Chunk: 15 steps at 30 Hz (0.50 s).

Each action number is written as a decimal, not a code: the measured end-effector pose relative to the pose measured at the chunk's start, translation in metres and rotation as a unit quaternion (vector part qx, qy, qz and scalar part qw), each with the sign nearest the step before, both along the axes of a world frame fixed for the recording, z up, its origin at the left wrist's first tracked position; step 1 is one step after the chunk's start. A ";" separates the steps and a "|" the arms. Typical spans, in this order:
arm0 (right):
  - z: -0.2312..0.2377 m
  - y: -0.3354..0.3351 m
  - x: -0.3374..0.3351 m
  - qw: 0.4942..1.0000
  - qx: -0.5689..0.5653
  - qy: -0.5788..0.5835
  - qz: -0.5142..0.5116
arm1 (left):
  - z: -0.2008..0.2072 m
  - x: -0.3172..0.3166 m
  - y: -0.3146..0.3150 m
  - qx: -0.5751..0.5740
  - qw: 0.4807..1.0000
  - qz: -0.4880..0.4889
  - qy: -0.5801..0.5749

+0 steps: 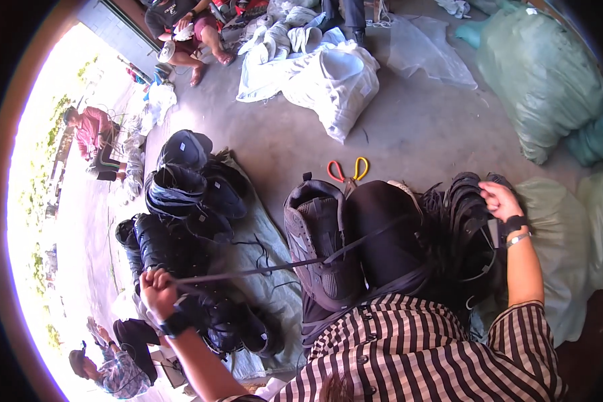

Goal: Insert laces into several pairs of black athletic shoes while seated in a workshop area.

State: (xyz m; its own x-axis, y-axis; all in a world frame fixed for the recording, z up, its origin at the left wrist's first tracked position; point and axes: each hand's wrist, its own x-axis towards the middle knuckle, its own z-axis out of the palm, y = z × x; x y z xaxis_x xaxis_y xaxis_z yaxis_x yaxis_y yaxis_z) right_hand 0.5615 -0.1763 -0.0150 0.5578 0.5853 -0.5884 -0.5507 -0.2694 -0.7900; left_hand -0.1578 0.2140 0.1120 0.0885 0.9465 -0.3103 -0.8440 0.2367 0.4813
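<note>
1 head cam, fisheye, close, facing dn.

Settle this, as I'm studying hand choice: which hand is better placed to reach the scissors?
Probably the right hand: it appears closer to the scissors, while the left hand is farther off, gripping a stretched lace. Whether the right also holds lace is unclear.
</note>
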 end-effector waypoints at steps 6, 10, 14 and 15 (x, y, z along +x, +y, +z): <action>-0.087 -0.207 0.120 0.960 -0.138 -0.040 -0.240 | -0.043 -0.212 0.057 0.004 0.978 -0.012 0.209; -0.075 -0.239 0.126 0.946 -0.240 -0.038 -0.217 | -0.037 -0.209 0.033 -0.026 0.912 0.071 0.402; -0.048 -0.100 0.070 0.975 -0.083 -0.148 -0.141 | -0.035 -0.184 0.007 -0.045 0.809 0.147 0.568; -0.013 -0.032 0.029 0.989 -0.027 -0.133 -0.059 | -0.027 -0.187 -0.011 -0.051 0.774 0.177 0.605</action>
